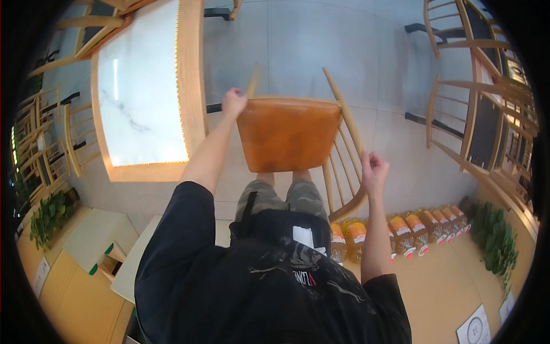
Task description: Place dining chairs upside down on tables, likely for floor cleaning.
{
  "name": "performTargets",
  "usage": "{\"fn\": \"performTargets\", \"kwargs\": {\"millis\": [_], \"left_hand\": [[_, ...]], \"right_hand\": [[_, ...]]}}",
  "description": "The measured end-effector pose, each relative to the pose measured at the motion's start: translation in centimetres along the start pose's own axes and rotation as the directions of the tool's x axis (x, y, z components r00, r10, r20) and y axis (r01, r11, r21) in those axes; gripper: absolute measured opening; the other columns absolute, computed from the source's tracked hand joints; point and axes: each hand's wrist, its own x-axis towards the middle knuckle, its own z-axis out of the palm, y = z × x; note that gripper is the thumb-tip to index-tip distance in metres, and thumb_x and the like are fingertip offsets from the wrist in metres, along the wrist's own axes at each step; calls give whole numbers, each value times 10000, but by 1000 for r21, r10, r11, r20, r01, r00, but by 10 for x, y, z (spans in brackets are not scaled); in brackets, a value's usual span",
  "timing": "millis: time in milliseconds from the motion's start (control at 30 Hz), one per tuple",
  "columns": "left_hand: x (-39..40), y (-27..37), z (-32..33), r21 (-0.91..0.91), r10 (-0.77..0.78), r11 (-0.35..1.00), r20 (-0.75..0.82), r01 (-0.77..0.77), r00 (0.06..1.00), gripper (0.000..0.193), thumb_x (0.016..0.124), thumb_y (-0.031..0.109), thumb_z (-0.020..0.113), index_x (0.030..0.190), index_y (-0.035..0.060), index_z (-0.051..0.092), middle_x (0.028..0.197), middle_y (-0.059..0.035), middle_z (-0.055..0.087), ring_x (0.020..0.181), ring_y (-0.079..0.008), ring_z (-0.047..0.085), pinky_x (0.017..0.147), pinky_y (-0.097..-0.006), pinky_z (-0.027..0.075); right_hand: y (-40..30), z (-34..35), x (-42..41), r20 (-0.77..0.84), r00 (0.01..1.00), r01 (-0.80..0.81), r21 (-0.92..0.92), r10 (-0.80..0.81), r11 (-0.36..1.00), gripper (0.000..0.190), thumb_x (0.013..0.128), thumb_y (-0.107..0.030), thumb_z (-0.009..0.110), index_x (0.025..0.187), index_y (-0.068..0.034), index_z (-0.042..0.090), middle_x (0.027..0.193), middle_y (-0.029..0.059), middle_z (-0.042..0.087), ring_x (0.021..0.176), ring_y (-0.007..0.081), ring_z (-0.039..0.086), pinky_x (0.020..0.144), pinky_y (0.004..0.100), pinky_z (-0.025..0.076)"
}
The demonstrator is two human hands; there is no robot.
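Note:
A wooden chair with an orange-brown padded seat [290, 135] stands in front of my legs, its spindle backrest [348, 167] on the right side. My left hand [234, 103] is at the far left corner of the seat, by a wooden leg or post, its fingers curled; the grip is partly hidden. Just right of the curved back rail, my right hand [374, 170] has its fingers bent towards the thumb. Whether it touches the rail cannot be told.
A wood-framed table with a white marbled top [142, 107] stands close on the left. More wooden chairs [451, 90] and a table are at the right. Behind me, large plastic bottles of yellow liquid [401, 234] stand in a row near green plants [494, 241]. Pale boxes [103, 234] are at lower left.

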Motion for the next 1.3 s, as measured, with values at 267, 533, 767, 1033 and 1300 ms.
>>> {"fn": "performTargets", "kwargs": {"millis": [267, 533, 767, 1033, 1300], "left_hand": [[8, 4, 27, -269, -115, 861, 724, 432, 680, 511, 945, 474, 414, 1284, 101, 499, 1077, -62, 624, 876, -119, 565, 799, -307, 444], [-18, 24, 80, -504, -30, 557, 782, 660, 622, 532, 960, 465, 375, 1217, 9, 472, 1099, -134, 597, 971, -212, 603, 826, -356, 500], [-10, 21, 108, -574, -3, 297, 798, 763, 602, 352, 909, 396, 524, 978, 51, 499, 805, -77, 583, 657, -182, 567, 622, -323, 501], [-98, 44, 40, -567, 23, 358, 800, 742, 599, 357, 888, 423, 548, 728, 106, 517, 592, -27, 492, 527, -159, 483, 505, -289, 415], [-204, 115, -22, -516, 267, 269, 851, 813, 452, 316, 854, 242, 638, 652, 116, 430, 537, 19, 392, 494, -111, 432, 509, -266, 394]], "right_hand": [[66, -57, -30, -26, 994, -101, 126, 105, 987, 349, 894, -110, 574, 573, -27, 465, 506, -38, 433, 478, 32, 365, 432, 216, 264], [133, -90, -82, -46, 985, -163, 34, 165, 986, 313, 911, -142, 563, 625, -39, 489, 554, -13, 496, 518, 56, 440, 489, 215, 343], [133, -97, -84, -94, 965, -239, 53, 243, 970, 299, 885, -108, 568, 608, -22, 495, 561, 5, 514, 532, 64, 454, 495, 223, 340], [151, -124, -151, 17, 868, -401, 610, 496, 683, 497, 939, -307, 488, 514, -50, 475, 461, 55, 460, 423, 155, 438, 421, 286, 330], [227, -128, -182, 173, 816, -575, 340, 552, 744, 493, 861, -288, 624, 470, -70, 416, 444, 4, 416, 401, 89, 391, 391, 245, 274]]}}
